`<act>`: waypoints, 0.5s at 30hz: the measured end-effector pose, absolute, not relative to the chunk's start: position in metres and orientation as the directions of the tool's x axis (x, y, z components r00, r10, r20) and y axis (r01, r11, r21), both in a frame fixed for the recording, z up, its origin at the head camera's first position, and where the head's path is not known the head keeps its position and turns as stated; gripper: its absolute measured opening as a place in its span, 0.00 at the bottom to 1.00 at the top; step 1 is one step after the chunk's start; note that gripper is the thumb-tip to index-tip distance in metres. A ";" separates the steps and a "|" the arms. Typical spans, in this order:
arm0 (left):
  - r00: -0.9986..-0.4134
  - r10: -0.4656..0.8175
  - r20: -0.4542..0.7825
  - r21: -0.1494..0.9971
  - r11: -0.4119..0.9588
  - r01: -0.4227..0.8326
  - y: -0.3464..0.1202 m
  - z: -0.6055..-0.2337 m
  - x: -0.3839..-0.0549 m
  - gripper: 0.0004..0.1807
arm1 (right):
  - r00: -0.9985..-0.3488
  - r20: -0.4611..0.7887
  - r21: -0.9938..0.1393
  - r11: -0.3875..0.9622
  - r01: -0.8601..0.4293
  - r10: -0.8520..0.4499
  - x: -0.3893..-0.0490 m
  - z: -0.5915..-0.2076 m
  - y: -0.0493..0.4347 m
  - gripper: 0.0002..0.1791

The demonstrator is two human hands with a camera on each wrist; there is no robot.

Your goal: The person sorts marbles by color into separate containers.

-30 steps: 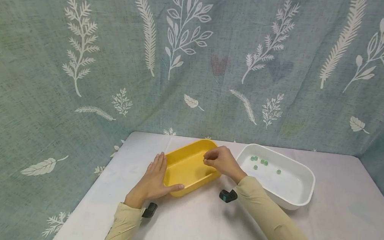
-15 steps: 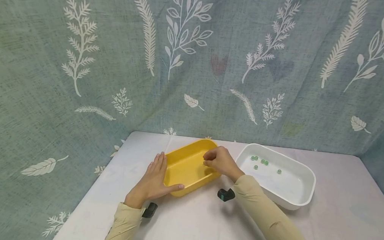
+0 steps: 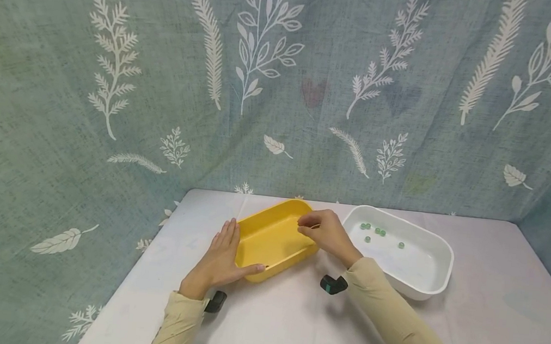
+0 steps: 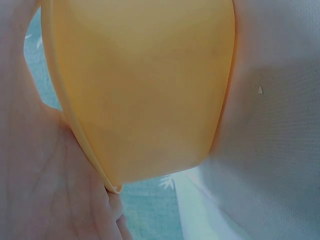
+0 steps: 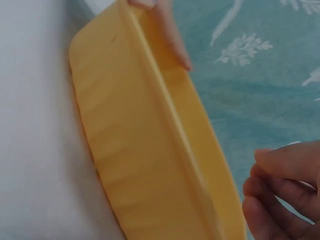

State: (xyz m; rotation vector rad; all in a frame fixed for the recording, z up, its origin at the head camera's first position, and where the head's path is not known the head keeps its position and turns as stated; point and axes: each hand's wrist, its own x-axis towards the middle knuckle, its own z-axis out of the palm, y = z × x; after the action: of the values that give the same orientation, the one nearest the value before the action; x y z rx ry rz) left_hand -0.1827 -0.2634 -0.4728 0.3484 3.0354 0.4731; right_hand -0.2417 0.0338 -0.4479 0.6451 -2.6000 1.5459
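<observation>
A yellow tray (image 3: pixel 269 242) stands slantwise on the table. My left hand (image 3: pixel 219 254) lies along its left end, fingers straight and thumb stretched over the near rim. In the left wrist view the palm is against the rim of the yellow tray (image 4: pixel 140 100). My right hand (image 3: pixel 324 232) is over the tray's right end with its fingers loosely bent. A small gap shows between thumb and fingertips, and nothing is visible in it. In the right wrist view the right hand (image 5: pixel 285 190) hovers beside the yellow tray's long side (image 5: pixel 135 130).
A white tray (image 3: pixel 424 267) sits to the right, partly behind my right forearm, with several small green beads (image 3: pixel 380 232) spread over its floor. A black wrist camera (image 3: pixel 333 284) hangs under the right wrist. Patterned green cloth (image 3: pixel 283 85) rises behind the white table (image 3: pixel 262 324).
My right hand has shifted slightly right, and its thumb and fingertips have come a little apart. The left hand and both trays stay in place.
</observation>
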 end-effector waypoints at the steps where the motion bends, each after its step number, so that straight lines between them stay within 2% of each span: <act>1: -0.973 0.230 -0.013 0.304 0.928 0.215 -0.263 -0.473 -0.183 0.75 | -0.914 0.256 -0.836 0.402 -0.373 -0.315 -0.239 -0.447 0.037 0.07; 7: -0.972 0.236 -0.017 0.301 0.928 0.220 -0.266 -0.474 -0.183 0.75 | -0.913 0.330 -0.837 0.373 -0.400 -0.239 -0.216 -0.437 0.061 0.07; 15: -0.974 0.225 0.018 0.306 0.926 0.219 -0.274 -0.474 -0.180 0.76 | -0.877 0.471 -0.762 0.455 -0.461 -0.098 -0.182 -0.430 0.097 0.09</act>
State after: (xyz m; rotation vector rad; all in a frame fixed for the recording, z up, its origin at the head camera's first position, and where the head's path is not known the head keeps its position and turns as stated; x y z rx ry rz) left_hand -0.1804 -0.2740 -0.4744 0.3530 3.0657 0.4845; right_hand -0.1820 0.0971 -0.4300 0.4729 -2.3492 1.3950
